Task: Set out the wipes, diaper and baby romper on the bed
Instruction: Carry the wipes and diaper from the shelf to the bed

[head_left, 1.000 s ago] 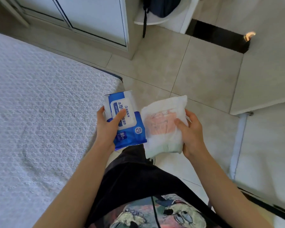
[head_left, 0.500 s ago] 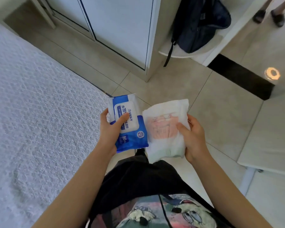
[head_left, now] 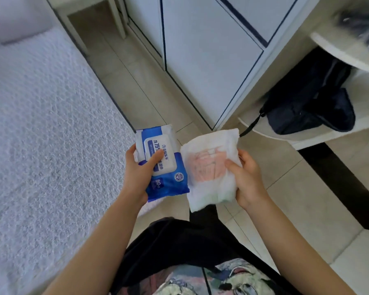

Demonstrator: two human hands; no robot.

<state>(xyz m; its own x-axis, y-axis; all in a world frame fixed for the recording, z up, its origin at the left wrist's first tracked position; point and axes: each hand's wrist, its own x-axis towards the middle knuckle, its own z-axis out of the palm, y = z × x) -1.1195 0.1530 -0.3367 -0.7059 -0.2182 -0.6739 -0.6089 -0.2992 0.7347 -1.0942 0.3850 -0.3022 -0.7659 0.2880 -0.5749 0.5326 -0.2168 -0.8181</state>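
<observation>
My left hand (head_left: 136, 173) grips a blue and white pack of wipes (head_left: 165, 175), thumb across its white flip lid. My right hand (head_left: 248, 179) holds a folded white diaper (head_left: 209, 167) with a pink print, right beside the wipes. Both are held in the air over the floor, just off the right edge of the bed (head_left: 41, 135), which has a white textured cover. No romper is in view.
A white wardrobe (head_left: 205, 60) with dark trim stands ahead across a strip of tiled floor (head_left: 136, 86). A dark backpack (head_left: 311, 99) lies on a low white shelf at the right. A pillow (head_left: 19, 20) rests at the bed's far end.
The view has lifted and turned left, bringing more of the bed, the wardrobe and the backpack into sight. Both hands keep the same grips on the wipes and the diaper.
</observation>
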